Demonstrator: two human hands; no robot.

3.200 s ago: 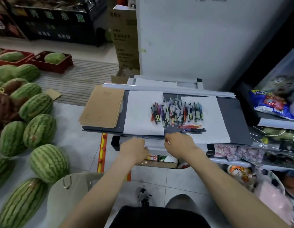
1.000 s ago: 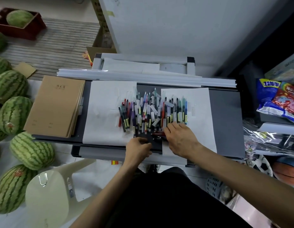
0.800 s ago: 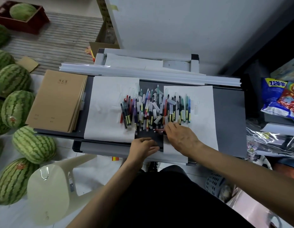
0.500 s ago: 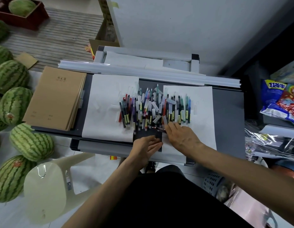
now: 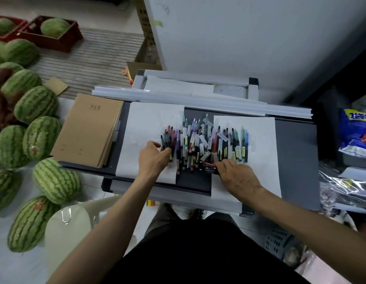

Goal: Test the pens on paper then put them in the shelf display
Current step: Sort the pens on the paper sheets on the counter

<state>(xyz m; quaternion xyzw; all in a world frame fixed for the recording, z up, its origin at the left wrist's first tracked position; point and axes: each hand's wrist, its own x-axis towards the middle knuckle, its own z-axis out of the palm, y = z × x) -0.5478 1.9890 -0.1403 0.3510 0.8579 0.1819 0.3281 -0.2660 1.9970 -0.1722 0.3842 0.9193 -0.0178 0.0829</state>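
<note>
Watermelons (image 5: pixel 40 138) heaped on floor left; brown notebooks (image 5: pixel 87 130) stacked; snack bags (image 5: pixel 355 130) right.

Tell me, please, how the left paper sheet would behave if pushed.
The left paper sheet looks thin, so probably floppy and light. It might slide on the grey shelf, though pens piled on its edge likely pin it.
</note>
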